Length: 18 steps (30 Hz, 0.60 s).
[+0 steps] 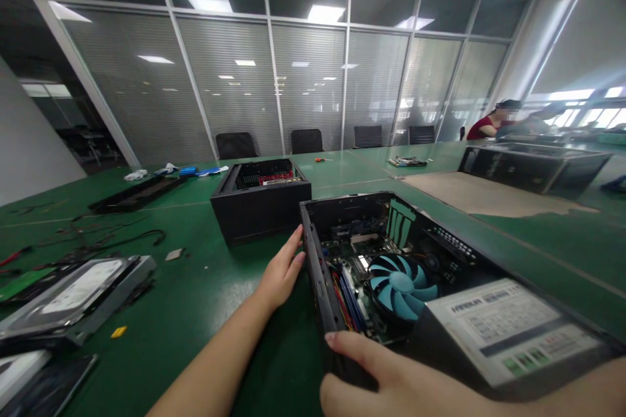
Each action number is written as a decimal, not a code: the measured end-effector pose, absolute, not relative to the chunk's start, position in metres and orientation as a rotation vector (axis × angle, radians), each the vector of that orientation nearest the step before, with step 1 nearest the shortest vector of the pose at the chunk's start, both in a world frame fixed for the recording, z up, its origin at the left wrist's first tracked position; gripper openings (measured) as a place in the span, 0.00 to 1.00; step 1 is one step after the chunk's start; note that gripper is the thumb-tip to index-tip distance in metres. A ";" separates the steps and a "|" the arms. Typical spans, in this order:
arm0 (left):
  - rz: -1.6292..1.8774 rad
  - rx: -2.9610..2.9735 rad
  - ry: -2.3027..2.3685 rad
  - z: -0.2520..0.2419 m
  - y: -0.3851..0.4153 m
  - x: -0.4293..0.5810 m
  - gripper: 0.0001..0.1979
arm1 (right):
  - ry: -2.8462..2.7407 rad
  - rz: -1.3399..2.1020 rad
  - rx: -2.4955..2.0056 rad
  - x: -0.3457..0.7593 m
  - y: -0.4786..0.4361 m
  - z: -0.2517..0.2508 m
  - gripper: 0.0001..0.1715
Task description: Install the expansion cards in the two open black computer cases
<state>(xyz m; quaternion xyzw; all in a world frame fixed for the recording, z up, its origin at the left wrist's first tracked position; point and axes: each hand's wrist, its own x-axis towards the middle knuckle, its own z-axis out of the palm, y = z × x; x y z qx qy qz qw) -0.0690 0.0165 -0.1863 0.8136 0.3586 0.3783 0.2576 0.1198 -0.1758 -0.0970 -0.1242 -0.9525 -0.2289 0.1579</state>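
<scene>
Computer case [317, 267], lid off, at 4 o'clock on the worktop [195, 287]. Left hand [281, 272] flat, open against its side wall; right hand [391, 388] clamps its near corner. Best kept level, fingers clear of fan [402, 283].

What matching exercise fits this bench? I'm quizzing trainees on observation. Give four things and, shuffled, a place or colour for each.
Things:
1. fan
2. left hand
3. hard drive
4. right hand

Place or colour:
A. lying at the left of the table
B. on the near corner of the open case
C. blue
D. flat against the open case's outer side wall

Pairs: 1-C, 2-D, 3-A, 4-B.
</scene>
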 end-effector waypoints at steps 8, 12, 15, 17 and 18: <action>0.835 2.385 1.029 -0.182 0.007 -0.068 0.32 | -2.842 -0.490 -0.526 0.134 -0.160 -0.049 0.12; 0.812 2.395 1.077 -0.182 0.009 -0.067 0.32 | -2.938 -0.430 -0.639 0.152 -0.140 -0.045 0.14; 0.810 2.394 1.105 -0.186 0.013 -0.065 0.32 | -3.030 -0.419 -0.615 0.173 -0.112 -0.042 0.15; 0.814 2.396 1.112 -0.189 0.015 -0.064 0.32 | -3.071 -0.439 -0.582 0.190 -0.087 -0.041 0.16; 0.818 2.399 1.110 -0.190 0.015 -0.063 0.32 | -3.080 -0.462 -0.567 0.199 -0.075 -0.041 0.16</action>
